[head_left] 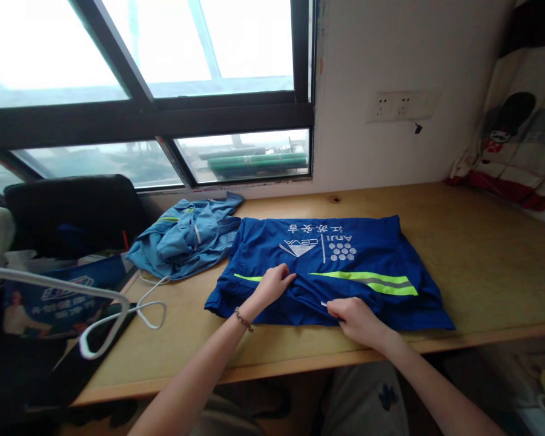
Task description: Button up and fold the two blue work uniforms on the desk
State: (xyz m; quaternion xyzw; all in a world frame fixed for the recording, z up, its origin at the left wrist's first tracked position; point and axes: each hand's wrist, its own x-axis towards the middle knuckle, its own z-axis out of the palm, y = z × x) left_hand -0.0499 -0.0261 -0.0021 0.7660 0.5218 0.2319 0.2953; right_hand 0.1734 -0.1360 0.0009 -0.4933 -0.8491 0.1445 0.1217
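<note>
A dark blue work jacket [372, 254] lies flattened on the table, with upside-down white lettering and a yellow-green reflective stripe [363, 280]. Over the stripe, my left hand [272, 286] pinches a fold of the fabric between thumb and curled fingers. Closer to the front edge, my right hand [356, 320] is closed on the same jacket. A small white tag [326, 304] sticks out beside its fingertips. Creases run in the cloth between the two hands. A crumpled light blue garment [186, 239] rests behind and left of the jacket.
The wooden table [472, 242] meets the wall under a window. White bent tubing [102, 348] juts in at the left, near a black chair [75, 206] and a printed blue bag [68, 303]. Sockets [404, 106] are on the wall; a patterned curtain [522, 133] hangs right.
</note>
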